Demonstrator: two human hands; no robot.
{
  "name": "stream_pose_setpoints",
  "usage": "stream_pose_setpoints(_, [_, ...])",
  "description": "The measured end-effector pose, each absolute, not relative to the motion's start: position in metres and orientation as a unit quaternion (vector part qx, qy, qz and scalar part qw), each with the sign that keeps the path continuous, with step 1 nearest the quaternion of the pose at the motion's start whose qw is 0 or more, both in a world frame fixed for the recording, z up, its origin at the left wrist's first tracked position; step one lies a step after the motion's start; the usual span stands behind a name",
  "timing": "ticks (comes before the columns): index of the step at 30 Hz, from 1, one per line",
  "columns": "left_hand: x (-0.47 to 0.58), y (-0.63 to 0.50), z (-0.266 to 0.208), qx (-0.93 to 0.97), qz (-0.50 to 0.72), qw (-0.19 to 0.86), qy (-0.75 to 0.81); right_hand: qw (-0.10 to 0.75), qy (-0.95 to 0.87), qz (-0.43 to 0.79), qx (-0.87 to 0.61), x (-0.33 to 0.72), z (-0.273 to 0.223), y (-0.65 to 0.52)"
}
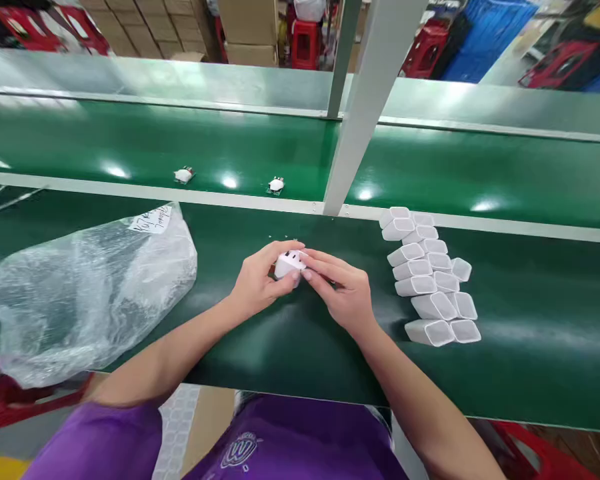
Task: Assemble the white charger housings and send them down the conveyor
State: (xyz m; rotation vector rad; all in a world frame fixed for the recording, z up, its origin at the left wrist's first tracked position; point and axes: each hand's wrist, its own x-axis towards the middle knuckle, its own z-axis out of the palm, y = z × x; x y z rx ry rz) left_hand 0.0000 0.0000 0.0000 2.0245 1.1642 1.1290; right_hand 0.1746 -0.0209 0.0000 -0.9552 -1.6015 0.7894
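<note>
Between my hands, over the middle of the dark green bench (280, 353), is a small white charger (289, 265) with dark port slots on its face. My left hand (261, 277) grips it from the left, thumb below and fingers above. The fingers of my right hand (343, 287) press together against its right side. Parts of the charger are hidden by my fingers. To the right stand several white open-ended plastic housings (415, 268) grouped in uneven rows. On the left lies a clear plastic bag (95, 287) with a handwritten label (153, 219).
Beyond a pale rail lies a green conveyor belt (145, 140) with two small white circuit pieces, one on the left (184, 175) and one nearer the middle (276, 185). A grey metal post (355, 127) rises behind my right hand. Cardboard boxes (250, 33) and red stools (305, 43) stand farther back.
</note>
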Motion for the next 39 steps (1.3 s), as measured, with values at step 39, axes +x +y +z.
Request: stream_pose_setpoints(39, [-0.015, 0.177, 0.02, 0.695, 0.059, 0.078, 0.712, 0.155, -0.622, -0.066, -0.764, 0.233, -0.003, 0.025])
